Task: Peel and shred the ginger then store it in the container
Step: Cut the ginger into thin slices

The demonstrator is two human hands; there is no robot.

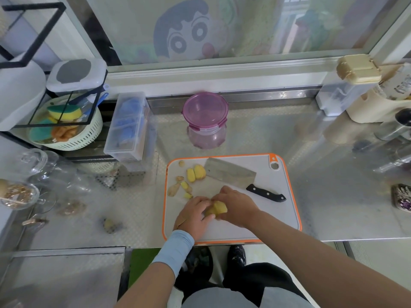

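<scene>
A yellow peeled ginger piece (pixel 216 209) is held over the grey, orange-rimmed cutting board (pixel 278 218). My left hand (pixel 195 215) and my right hand (pixel 236 206) both grip it from either side. Other ginger pieces (pixel 196 172) and peel scraps (pixel 174 189) lie on the board's left part. A cleaver (pixel 231 174) with a black handle rests on the board's far side, untouched. The purple-lidded round container (pixel 205 121) stands closed behind the board.
A clear plastic box (pixel 130 127) and a white colander with sponges (pixel 66 127) stand at the left. Glass jars (pixel 42 165) sit at the near left. Bottles and a cream holder (pixel 373 107) stand at the back right. A ginger scrap (pixel 109 224) lies on the steel counter.
</scene>
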